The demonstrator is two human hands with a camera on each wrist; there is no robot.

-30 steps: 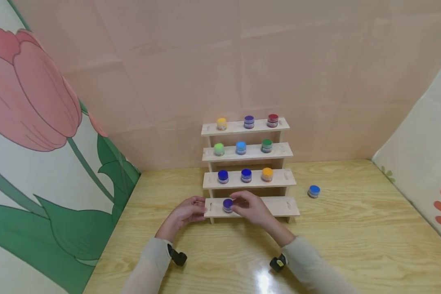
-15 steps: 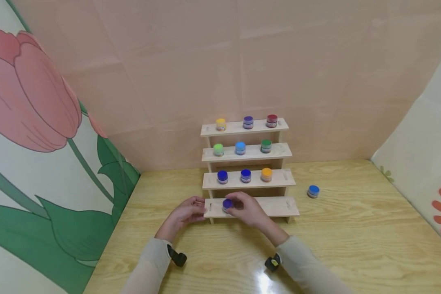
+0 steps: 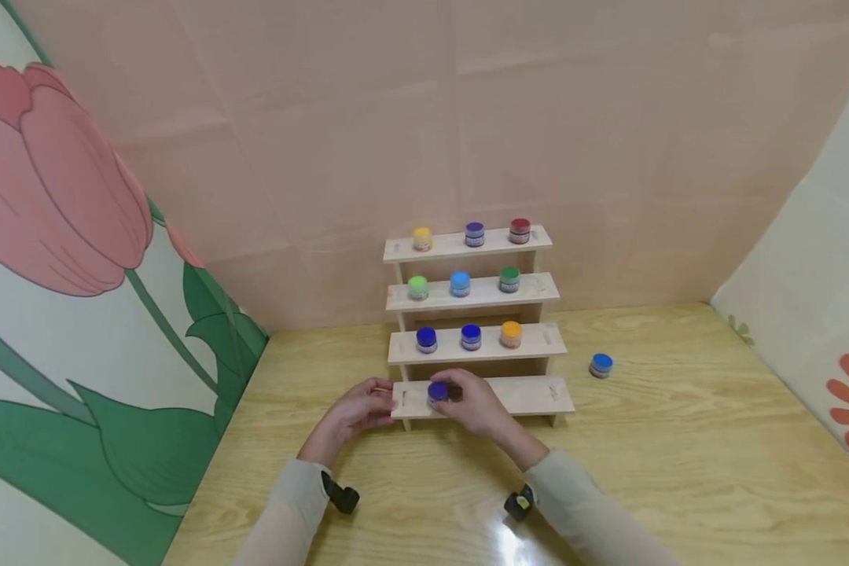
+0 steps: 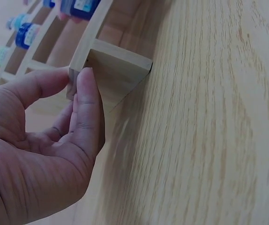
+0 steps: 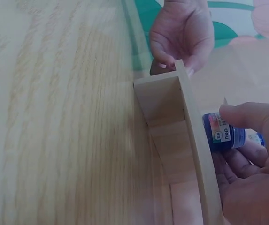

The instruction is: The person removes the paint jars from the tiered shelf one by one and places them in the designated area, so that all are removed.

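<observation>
A four-step wooden display shelf (image 3: 512,395) stands on the table, with its lowest board nearest me. My left hand (image 3: 357,406) pinches the left end of that board; in the left wrist view, thumb and finger (image 4: 88,91) lie on opposite faces of the board end. Toward the left of the same board stands a small purple-blue paint jar (image 3: 437,391), held between the thumb and fingers of my right hand (image 3: 477,405). The right wrist view shows the jar's printed label (image 5: 220,129) and its base at the board.
Three jars stand on each upper step, such as the orange-lidded jar (image 3: 511,335), green-lidded jar (image 3: 509,280) and dark red jar (image 3: 520,231). A blue-lidded jar (image 3: 600,365) sits on the wooden table (image 3: 679,440), right of the shelf. A pink backdrop (image 3: 339,196) rises behind.
My right hand has shifted slightly left and closed in around the jar on the lowest board. The left hand keeps its place at the board's end. The head view has shifted slightly.
</observation>
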